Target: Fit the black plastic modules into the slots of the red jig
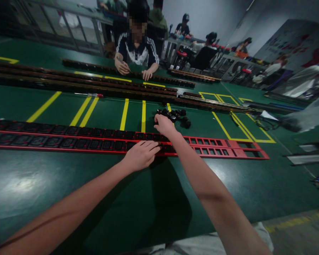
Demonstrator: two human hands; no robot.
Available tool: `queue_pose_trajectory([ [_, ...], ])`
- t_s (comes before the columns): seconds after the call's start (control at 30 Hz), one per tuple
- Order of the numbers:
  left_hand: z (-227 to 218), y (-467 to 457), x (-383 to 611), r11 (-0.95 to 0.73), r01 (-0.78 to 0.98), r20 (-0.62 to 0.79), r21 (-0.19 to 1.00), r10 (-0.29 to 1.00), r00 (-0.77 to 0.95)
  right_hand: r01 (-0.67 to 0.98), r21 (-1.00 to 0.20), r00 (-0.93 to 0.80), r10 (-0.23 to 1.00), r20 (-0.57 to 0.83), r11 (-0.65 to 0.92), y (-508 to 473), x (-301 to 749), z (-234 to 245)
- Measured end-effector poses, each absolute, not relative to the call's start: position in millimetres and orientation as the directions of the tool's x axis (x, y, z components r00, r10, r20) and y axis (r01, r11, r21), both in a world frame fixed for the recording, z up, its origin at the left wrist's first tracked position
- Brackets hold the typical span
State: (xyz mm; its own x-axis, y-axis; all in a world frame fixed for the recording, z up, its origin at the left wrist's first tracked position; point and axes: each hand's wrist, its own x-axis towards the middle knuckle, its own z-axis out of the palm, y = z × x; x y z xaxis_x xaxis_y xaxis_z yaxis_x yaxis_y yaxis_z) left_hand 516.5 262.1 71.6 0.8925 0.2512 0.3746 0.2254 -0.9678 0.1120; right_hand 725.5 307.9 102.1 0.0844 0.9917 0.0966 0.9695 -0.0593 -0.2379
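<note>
A long red strip frame (218,142) with two rows of square openings lies across the table. Black socket modules (53,141) fill its openings on the left; those at the right end show green through them. My left hand (142,154) lies over the near row, its fingers stretched out to the right and the fingertips touching the strip by a dark module. Beyond the strip, my right hand (163,124) is closed with curled fingers at the left edge of a loose pile of black modules (184,122). What its fingers hold, if anything, is hidden.
Long dark strips (108,85) lie across the green table (101,198) farther back, with a red-handled screwdriver (97,95) beside them. A co-worker (138,49) sits opposite, hands on another strip. Clear plastic wrap (305,113) hangs at the right.
</note>
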Motion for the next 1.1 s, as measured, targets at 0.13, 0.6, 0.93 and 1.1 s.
queue_pose_trajectory([
  [0.13, 71, 262, 517, -0.965, 0.225, 0.372, 0.137, 0.260, 0.891, 0.915, -0.400, 0.067, 0.957, 0.282, 0.054, 283, 747, 110],
  [0.6, 69, 262, 515, -0.963, 0.232, 0.367, 0.139, 0.268, 0.891, 0.673, -0.738, 0.411, 0.804, 0.429, 0.050, 164, 810, 70],
  [0.93, 69, 262, 516, -0.966, 0.238, 0.363, 0.096, 0.257, 0.896, 0.773, -0.634, 0.342, 0.830, 0.440, 0.018, 153, 803, 76],
  [1.1, 69, 262, 516, -0.969, 0.231, 0.377, 0.087, 0.246, 0.893, 0.752, -0.656, 0.340, 0.816, 0.468, 0.062, 156, 805, 69],
])
